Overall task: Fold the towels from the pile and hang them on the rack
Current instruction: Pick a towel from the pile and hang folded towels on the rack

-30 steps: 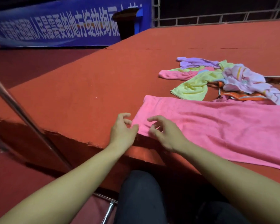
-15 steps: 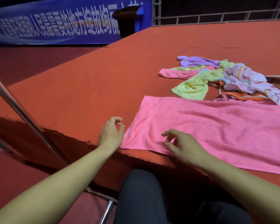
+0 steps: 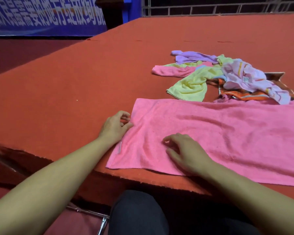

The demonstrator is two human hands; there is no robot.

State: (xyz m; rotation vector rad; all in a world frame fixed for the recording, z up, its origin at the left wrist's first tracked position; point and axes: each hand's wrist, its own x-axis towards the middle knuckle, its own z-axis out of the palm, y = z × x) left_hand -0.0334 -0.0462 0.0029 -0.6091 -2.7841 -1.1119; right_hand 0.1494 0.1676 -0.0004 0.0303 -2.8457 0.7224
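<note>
A large pink towel (image 3: 227, 133) lies spread flat on the red carpeted platform (image 3: 75, 90), its left end near the platform's front edge. My left hand (image 3: 116, 127) pinches the towel's left edge with thumb and fingers. My right hand (image 3: 185, 153) rests on top of the towel with loosely curled fingers, a little right of the left hand. Behind the towel sits the pile of towels (image 3: 227, 77): purple, pink, yellow, orange-striped and pale patterned ones, crumpled together.
A metal bar of the rack (image 3: 92, 213) shows low at the left, below the platform's front edge. My dark-trousered knee (image 3: 137, 214) is at the bottom centre. A blue banner (image 3: 46, 16) and a railing (image 3: 227, 7) stand behind the platform.
The pink towel has slid further onto the platform, away from the front edge. Both hands moved forward with it, the left staying at the towel's left edge, the right coming to rest on top.
</note>
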